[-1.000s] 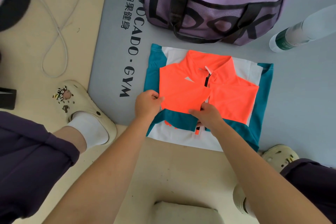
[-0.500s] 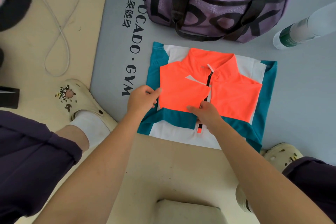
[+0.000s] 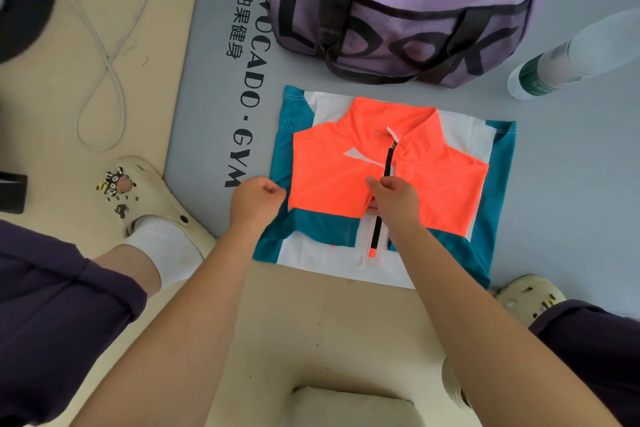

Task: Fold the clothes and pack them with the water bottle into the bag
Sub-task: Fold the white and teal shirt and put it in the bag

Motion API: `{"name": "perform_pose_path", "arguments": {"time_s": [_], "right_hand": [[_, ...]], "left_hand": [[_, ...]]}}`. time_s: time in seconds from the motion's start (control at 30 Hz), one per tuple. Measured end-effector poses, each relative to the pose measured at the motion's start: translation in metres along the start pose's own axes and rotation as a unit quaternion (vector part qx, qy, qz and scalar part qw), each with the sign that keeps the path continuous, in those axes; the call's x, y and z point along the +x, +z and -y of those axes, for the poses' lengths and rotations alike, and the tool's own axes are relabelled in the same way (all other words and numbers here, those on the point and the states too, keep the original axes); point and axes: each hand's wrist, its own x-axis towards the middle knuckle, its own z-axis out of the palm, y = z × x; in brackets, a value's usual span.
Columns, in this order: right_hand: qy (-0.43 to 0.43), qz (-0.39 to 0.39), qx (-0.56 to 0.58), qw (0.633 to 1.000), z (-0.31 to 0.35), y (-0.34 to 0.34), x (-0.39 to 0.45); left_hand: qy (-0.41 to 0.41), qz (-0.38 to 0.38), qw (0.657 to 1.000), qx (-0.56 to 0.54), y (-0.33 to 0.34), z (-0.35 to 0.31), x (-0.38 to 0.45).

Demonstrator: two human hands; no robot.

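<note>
Already the jacket [image 3: 384, 191], orange, teal and white, was laid flat on the grey mat [image 3: 568, 201], just in front of the purple bag [image 3: 398, 28]. It was folded into a neat square, most likely so that it could be slid into the bag in one piece. The zip was kept down the middle, so both sides matched.

The left edge of the orange part was pinched by the left hand [image 3: 256, 201], with the fingers curled tight. The middle fold near the zip was pinched by the right hand [image 3: 394, 199], curled the same way. Both grips were closed on cloth, it seemed so that the folded part could be tugged straight or lifted over.

Something orange was seen inside the open bag, so one piece of clothing was judged to be packed already. The bag's mouth was left wide open, ready for more.

The water bottle [image 3: 568, 59] was lying on its side on the mat, to the right of the bag and well apart from the hands. It was not yet packed.

Two pale clogs [image 3: 149, 198] were planted on either side of the jacket. A thin cable [image 3: 104, 55] was looped on the floor to the left.
</note>
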Motion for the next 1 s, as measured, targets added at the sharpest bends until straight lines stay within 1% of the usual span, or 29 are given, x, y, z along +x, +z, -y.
{"name": "perform_pose_path", "arguments": {"time_s": [0.07,0.13,0.23,0.33,0.43,0.53,0.57,0.67,0.73,0.8,0.93,1.0], "right_hand": [[-0.014,-0.007,-0.024,1.0,0.004,0.001,0.003],[-0.017,-0.006,-0.033,0.999,0.005,-0.001,0.006],[-0.014,0.012,-0.042,0.999,0.005,-0.005,0.011],[-0.029,0.018,-0.048,0.998,0.009,-0.008,0.016],[-0.043,0.007,-0.063,0.997,0.013,-0.006,0.02],[-0.059,-0.01,-0.096,0.994,0.011,-0.005,0.019],[-0.065,-0.007,-0.111,0.992,0.009,-0.006,0.016],[-0.059,0.015,-0.17,0.984,-0.005,-0.007,0.007],[-0.055,0.029,-0.203,0.977,-0.014,-0.006,0.003],[-0.061,0.035,-0.227,0.971,-0.019,-0.004,-0.001],[-0.077,0.017,-0.208,0.975,-0.014,-0.012,-0.01],[-0.085,-0.015,-0.176,0.981,-0.01,-0.028,-0.013]], "left_hand": [[0.052,-0.039,0.998,0.018,0.004,-0.016,0.002],[0.071,-0.049,0.995,0.047,0.01,-0.033,0.005],[0.07,-0.019,0.992,0.101,0.014,-0.047,0.019],[0.073,-0.002,0.995,0.072,0.003,-0.047,0.035],[0.079,-0.017,0.993,0.08,-0.006,-0.04,0.039],[0.063,-0.036,0.993,0.094,-0.003,-0.034,0.025],[0.055,-0.027,0.993,0.104,-0.002,-0.032,0.018],[0.034,0.037,0.983,0.175,0.003,-0.022,-0.005],[0.039,0.065,0.974,0.213,0.006,-0.014,-0.016],[0.045,0.078,0.972,0.215,0.009,-0.009,-0.021],[0.031,0.052,0.978,0.199,0.003,-0.005,-0.022],[0.045,0.007,0.98,0.195,0.002,-0.01,-0.026]]}}
